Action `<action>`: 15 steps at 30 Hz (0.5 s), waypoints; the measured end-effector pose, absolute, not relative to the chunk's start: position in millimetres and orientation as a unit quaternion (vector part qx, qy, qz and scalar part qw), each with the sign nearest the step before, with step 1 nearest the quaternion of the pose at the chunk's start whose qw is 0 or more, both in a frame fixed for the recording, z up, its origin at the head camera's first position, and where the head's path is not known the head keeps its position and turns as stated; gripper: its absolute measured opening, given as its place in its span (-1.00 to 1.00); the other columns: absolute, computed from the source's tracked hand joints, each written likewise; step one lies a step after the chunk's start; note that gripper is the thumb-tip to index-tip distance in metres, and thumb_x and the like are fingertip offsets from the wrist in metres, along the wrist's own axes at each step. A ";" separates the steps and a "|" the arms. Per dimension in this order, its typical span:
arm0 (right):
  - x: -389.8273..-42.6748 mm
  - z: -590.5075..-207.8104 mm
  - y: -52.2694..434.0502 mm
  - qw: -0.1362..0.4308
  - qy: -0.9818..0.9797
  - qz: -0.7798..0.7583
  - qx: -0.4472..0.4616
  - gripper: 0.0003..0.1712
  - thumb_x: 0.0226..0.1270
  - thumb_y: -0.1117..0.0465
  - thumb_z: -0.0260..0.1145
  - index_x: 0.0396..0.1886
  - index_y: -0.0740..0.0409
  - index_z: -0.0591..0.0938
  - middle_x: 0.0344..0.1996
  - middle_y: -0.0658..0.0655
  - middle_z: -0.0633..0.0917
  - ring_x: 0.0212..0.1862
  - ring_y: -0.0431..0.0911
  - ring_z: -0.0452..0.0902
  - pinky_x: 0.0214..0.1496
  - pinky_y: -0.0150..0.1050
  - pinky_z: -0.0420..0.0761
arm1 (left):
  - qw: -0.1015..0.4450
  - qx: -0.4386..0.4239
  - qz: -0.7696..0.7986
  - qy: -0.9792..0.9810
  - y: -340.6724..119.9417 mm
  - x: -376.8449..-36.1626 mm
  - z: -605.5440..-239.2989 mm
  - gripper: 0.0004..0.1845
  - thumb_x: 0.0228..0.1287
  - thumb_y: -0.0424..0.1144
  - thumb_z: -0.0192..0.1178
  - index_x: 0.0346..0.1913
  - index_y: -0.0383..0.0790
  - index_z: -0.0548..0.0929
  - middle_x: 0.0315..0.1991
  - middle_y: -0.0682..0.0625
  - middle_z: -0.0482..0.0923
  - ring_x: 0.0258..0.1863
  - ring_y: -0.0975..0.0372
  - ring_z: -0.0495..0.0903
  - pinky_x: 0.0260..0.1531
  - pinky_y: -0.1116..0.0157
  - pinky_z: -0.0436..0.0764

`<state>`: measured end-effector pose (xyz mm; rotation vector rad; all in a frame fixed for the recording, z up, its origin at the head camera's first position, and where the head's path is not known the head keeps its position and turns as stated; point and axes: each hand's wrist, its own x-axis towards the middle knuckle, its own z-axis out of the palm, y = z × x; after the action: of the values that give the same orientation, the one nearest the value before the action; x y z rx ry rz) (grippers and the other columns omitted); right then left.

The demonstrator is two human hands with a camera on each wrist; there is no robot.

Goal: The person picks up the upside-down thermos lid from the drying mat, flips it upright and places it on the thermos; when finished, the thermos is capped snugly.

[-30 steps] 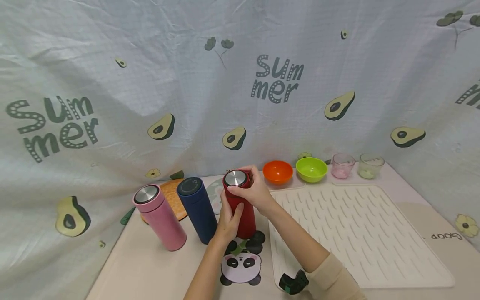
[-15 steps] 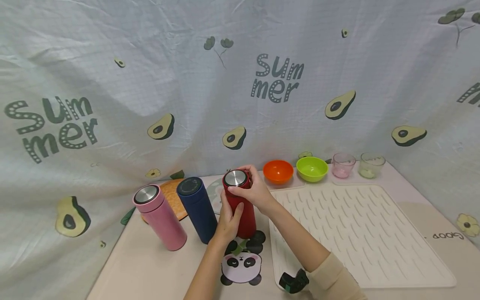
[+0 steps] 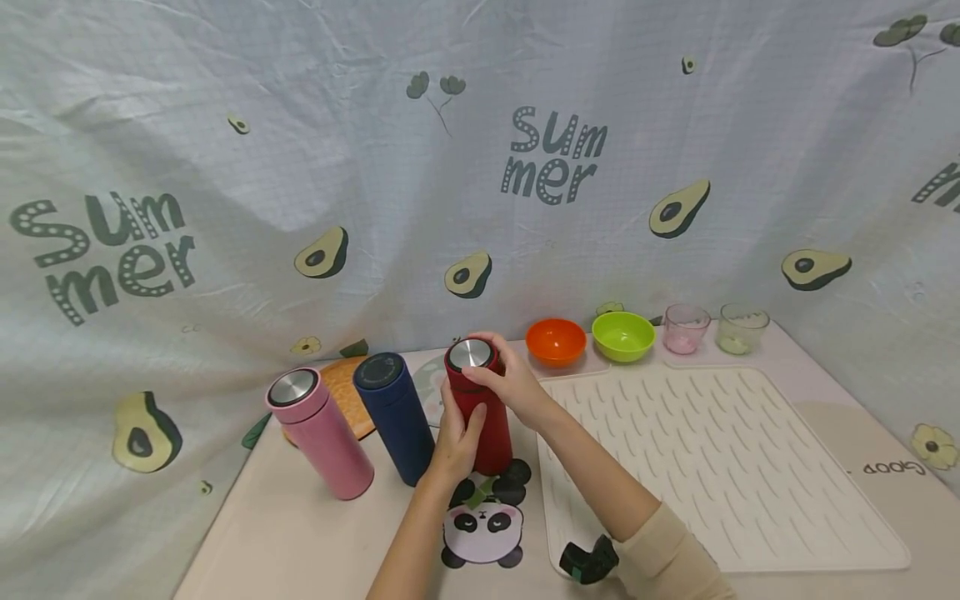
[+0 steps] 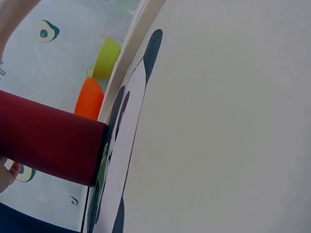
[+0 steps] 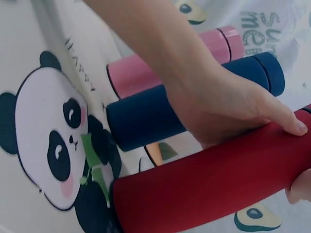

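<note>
A red thermos flask point(image 3: 495, 437) with a steel-topped lid point(image 3: 472, 353) stands upright on the table. My left hand point(image 3: 455, 440) grips its body from the left, thumb lying across the front. Around the lid, my right hand point(image 3: 519, 385) curls its fingers, with the thumb at the near side of the rim. Its far fingers are partly hidden behind the flask. In the right wrist view the left hand point(image 5: 221, 99) wraps the red body point(image 5: 209, 182). To the left stand a blue flask point(image 3: 397, 429) and a pink flask point(image 3: 332, 446), both upright with lids on.
A cream ribbed mat point(image 3: 712, 467) lies to the right. Behind it are an orange bowl point(image 3: 556, 343), a green bowl point(image 3: 623, 337), a pink glass point(image 3: 685, 330) and a greenish glass point(image 3: 741, 330). A printed curtain point(image 3: 420, 208) hangs at the back.
My right hand has turned slightly on the lid, its thumb sliding a little right and up along the rim. The left hand and the flasks stay in place.
</note>
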<state>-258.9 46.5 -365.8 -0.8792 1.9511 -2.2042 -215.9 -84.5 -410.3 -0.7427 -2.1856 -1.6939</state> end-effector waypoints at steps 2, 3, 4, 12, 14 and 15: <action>-259.5 -365.6 48.4 0.048 0.629 -0.715 -0.302 -0.32 0.17 0.17 0.22 0.27 0.25 0.25 0.08 0.30 0.44 0.04 0.04 0.40 0.10 -0.10 0.44 | 0.143 -0.260 -0.587 -0.753 -84.8 -216.6 -411.3 -0.38 0.35 -0.38 -0.13 0.32 -0.33 -0.20 0.16 -0.32 0.25 0.10 -0.08 0.38 0.04 0.01 0.41; -259.9 -365.8 49.2 0.053 0.626 -0.715 -0.306 -0.32 0.16 0.18 0.21 0.27 0.26 0.25 0.08 0.31 0.44 0.04 0.05 0.40 0.10 -0.10 0.44 | 0.145 -0.260 -0.587 -0.753 -84.8 -216.7 -411.4 -0.38 0.35 -0.38 -0.12 0.32 -0.33 -0.19 0.16 -0.32 0.25 0.10 -0.08 0.38 0.04 0.00 0.41; -260.3 -366.1 49.5 0.054 0.624 -0.718 -0.304 -0.31 0.15 0.19 0.22 0.27 0.26 0.25 0.08 0.30 0.44 0.04 0.04 0.41 0.10 -0.10 0.44 | 0.146 -0.259 -0.585 -0.755 -84.8 -216.6 -411.2 -0.38 0.35 -0.36 -0.11 0.32 -0.33 -0.20 0.16 -0.32 0.25 0.10 -0.07 0.38 0.04 0.01 0.41; -258.9 -366.6 46.7 0.029 0.640 -0.716 -0.277 -0.37 0.16 0.27 0.24 0.21 0.25 0.23 0.08 0.27 0.42 0.05 0.03 0.39 0.08 -0.13 0.46 | 0.150 -0.261 -0.575 -0.761 -85.4 -222.7 -418.4 -0.35 0.39 -0.25 -0.11 0.33 -0.30 -0.23 0.20 -0.29 0.20 0.13 -0.05 0.35 0.06 0.02 0.40; -259.6 -366.2 47.8 0.047 0.633 -0.715 -0.292 -0.36 0.19 0.25 0.15 0.26 0.27 0.21 0.10 0.30 0.41 0.07 0.04 0.37 0.12 -0.11 0.43 | 0.155 -0.262 -0.576 -0.758 -86.8 -228.4 -427.1 -0.34 0.39 -0.21 -0.10 0.35 -0.23 -0.23 0.20 -0.24 0.22 0.13 0.00 0.36 0.06 0.05 0.41; -260.0 -365.9 48.3 0.054 0.628 -0.717 -0.297 -0.36 0.19 0.25 0.13 0.27 0.28 0.21 0.10 0.31 0.41 0.07 0.04 0.37 0.12 -0.10 0.42 | 0.157 -0.262 -0.578 -0.757 -87.5 -231.4 -431.5 -0.34 0.40 -0.19 -0.10 0.35 -0.19 -0.23 0.20 -0.21 0.22 0.12 0.03 0.37 0.06 0.06 0.41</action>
<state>-260.0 48.3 -365.9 -0.9038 1.9091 -2.1783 -231.4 -87.5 -431.5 -0.7505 -2.1652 -1.6551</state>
